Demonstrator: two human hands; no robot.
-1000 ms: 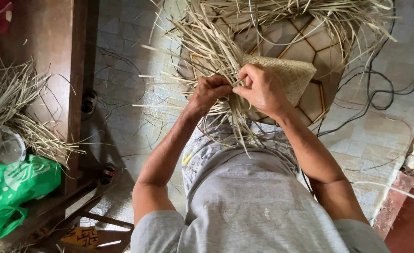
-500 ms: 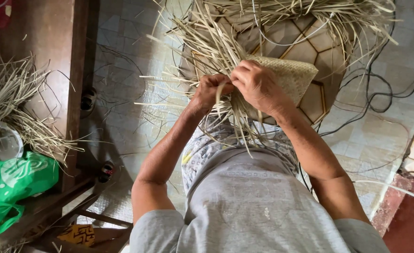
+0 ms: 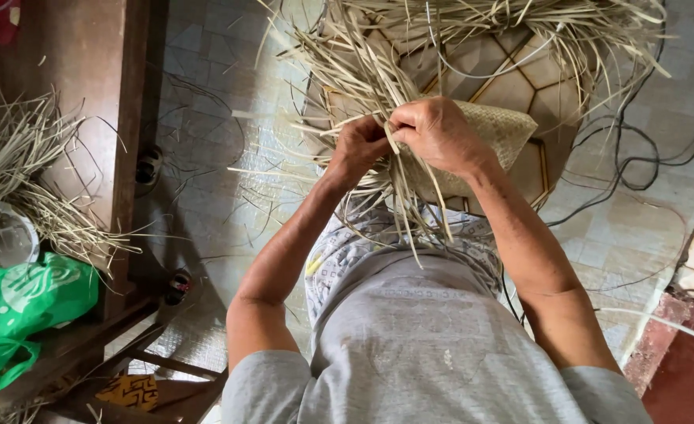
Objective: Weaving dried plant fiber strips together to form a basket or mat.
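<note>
From the head view, I look straight down over my grey shirt [image 3: 433, 353] at my two hands, which meet just above my lap. My left hand [image 3: 360, 148] is clenched around a bundle of pale dried straw strands [image 3: 410, 208], pinching them where they gather; the loose ends hang down from my fist and fan over my lap. My right hand [image 3: 439, 135] touches the left one, its fingers curled over the same strands and pressing on the near edge of the woven mat piece [image 3: 498, 135], a tight pale weave that shows beyond my knuckles and to their right. So both hands are closed on the straw, right at the edge of the weave.

More uncut strands spray up and to the left from the work, toward the top edge of the view. Beneath it lies a tiled floor [image 3: 206, 118] with a brown hexagon pattern, and dark cables [image 3: 637, 169] loop across it at the right. At the left edge stands a dark wooden bench [image 3: 131, 157] with another heap of straw [image 3: 17, 173] beside it, and a green plastic bag [image 3: 25, 302] lies below that heap.
</note>
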